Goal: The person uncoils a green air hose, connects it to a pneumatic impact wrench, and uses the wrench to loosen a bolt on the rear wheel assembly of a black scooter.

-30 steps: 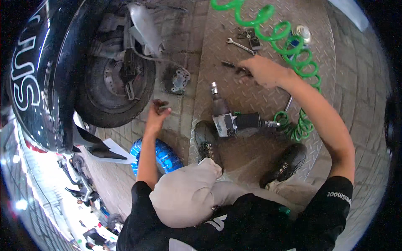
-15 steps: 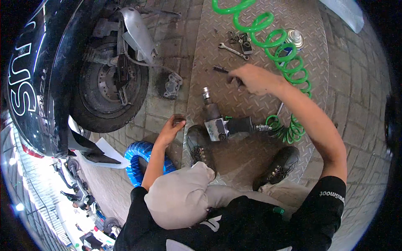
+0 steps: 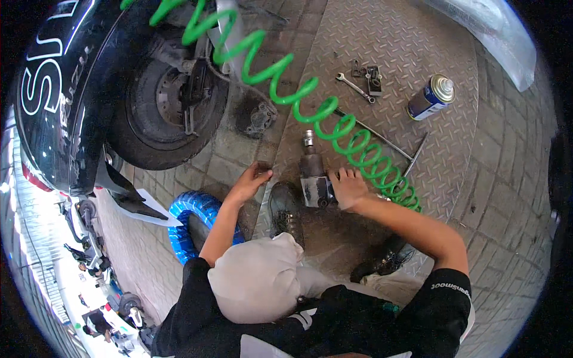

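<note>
My right hand (image 3: 349, 189) lies over the handle of an impact wrench (image 3: 313, 182), its fingers bent across it. Most of the handle is hidden beneath the palm. A bright socket sits on the wrench's nose, pointing away from me. My left hand (image 3: 248, 184) hovers beside my boot, thumb and darkened fingers drawn together; anything between them is too small to make out. Beyond the wrench, partly under the green coiled air hose (image 3: 310, 89), a T-handle wrench (image 3: 385, 140) rests on the metal tread plate (image 3: 412, 36).
Farther off on the plate are a combination spanner (image 3: 356, 88), small dark metal parts (image 3: 373, 80) and a spray can (image 3: 431, 97). A motorcycle wheel (image 3: 167, 107) stands at left, a brake caliper (image 3: 260, 118) near it. A blue-wrapped tyre (image 3: 190, 206) lies by my left arm.
My right hand has let go of the dark rod-like tool and come back toward me onto the impact wrench's handle. The hose now stretches across to the upper left. My left hand keeps its pose.
</note>
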Demonstrator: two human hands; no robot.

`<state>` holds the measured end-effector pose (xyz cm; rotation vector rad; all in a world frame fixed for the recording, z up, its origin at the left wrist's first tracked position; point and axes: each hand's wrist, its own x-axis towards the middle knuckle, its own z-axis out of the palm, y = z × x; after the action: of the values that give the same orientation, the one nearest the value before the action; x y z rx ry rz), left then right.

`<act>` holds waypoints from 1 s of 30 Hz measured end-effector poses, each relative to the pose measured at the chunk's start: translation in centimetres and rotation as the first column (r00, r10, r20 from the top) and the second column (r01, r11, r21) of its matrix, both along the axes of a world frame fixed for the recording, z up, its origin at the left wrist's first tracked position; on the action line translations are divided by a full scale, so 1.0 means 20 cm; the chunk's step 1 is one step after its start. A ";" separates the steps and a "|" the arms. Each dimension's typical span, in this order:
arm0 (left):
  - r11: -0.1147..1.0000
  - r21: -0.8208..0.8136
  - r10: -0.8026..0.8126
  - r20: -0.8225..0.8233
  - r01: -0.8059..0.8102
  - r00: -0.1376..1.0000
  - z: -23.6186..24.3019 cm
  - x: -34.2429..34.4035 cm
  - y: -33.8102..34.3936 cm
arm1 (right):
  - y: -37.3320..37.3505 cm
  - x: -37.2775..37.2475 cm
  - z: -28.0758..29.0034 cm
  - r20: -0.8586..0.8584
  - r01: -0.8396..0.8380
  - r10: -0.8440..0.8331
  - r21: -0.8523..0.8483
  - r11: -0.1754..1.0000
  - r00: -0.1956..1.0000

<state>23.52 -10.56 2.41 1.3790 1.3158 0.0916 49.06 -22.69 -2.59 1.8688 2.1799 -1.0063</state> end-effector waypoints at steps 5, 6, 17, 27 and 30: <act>0.999 -0.011 0.048 0.045 -0.047 0.998 -0.08 -0.09 -0.03 | -0.04 -0.09 -0.12 0.059 0.085 -0.091 0.094 0.992 0.994; 0.999 0.010 0.047 0.048 -0.047 0.998 -0.11 -0.10 -0.03 | -0.04 -0.09 -0.13 0.051 0.084 -0.087 0.065 0.994 0.995; 0.956 0.247 -0.110 -0.194 0.157 0.975 -0.39 0.39 0.20 | -0.04 -0.02 -0.12 -0.073 0.099 -0.089 0.147 0.984 0.993; 0.952 -0.305 0.109 0.235 -0.033 0.966 -0.44 0.51 0.17 | -0.11 0.07 -0.04 -0.280 0.108 -0.063 0.151 0.983 0.958; 0.642 -0.737 0.671 0.406 -0.212 0.620 -0.34 0.41 0.14 | -0.08 0.01 0.02 -0.631 0.243 -0.154 0.056 0.968 0.760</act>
<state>31.64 -7.71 -4.37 0.2934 0.9192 0.4267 49.31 -24.37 -2.25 2.0783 2.4541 -1.7877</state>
